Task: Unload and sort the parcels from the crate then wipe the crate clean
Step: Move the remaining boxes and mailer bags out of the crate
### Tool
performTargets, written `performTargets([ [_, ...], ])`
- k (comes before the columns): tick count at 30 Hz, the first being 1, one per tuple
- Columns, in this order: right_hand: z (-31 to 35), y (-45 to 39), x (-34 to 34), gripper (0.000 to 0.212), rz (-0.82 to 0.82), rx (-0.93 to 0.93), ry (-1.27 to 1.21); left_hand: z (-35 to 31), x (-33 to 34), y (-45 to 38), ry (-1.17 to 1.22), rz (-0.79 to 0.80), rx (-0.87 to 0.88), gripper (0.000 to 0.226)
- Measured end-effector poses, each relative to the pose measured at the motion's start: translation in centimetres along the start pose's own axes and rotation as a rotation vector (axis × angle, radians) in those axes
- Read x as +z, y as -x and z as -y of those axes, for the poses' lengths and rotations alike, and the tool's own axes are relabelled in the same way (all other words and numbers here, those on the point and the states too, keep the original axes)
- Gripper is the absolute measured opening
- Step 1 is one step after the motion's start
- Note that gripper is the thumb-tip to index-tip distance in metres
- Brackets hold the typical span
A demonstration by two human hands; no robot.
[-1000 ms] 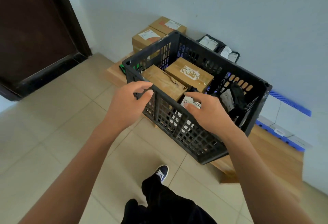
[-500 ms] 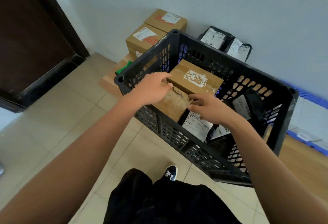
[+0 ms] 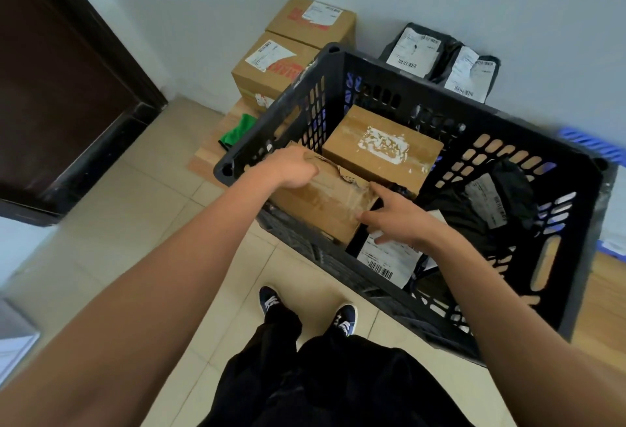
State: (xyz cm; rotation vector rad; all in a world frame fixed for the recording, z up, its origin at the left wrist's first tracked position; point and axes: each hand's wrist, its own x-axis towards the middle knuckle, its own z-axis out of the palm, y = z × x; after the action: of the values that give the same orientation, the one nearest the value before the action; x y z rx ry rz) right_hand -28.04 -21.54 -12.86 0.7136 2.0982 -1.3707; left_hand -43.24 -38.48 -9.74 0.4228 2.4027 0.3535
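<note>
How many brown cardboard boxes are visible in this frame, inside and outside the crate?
4. Two in the black crate: the near box under both hands, and the far box. Two outside by the wall: front box, rear box. Others may be hidden.

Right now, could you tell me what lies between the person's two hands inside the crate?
In the head view, the taped cardboard box spans the gap: the left hand rests on its far-left top, the right hand touches its right edge.
</note>
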Motion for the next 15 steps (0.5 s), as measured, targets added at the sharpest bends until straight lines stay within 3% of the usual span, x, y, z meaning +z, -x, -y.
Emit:
performTargets([
  [8, -0.09, -1.16, 0.08, 0.092, -0.017, 0.045, -0.099, 0.9, 0.96, -1.16, -0.04, 0.007, -0.066, 0.069],
  [15, -0.54, -0.36, -0.28, 0.081, 0.014, 0.07, -0.416, 0.95, 0.86, -0.83, 0.137, -0.087, -0.069, 0.068],
])
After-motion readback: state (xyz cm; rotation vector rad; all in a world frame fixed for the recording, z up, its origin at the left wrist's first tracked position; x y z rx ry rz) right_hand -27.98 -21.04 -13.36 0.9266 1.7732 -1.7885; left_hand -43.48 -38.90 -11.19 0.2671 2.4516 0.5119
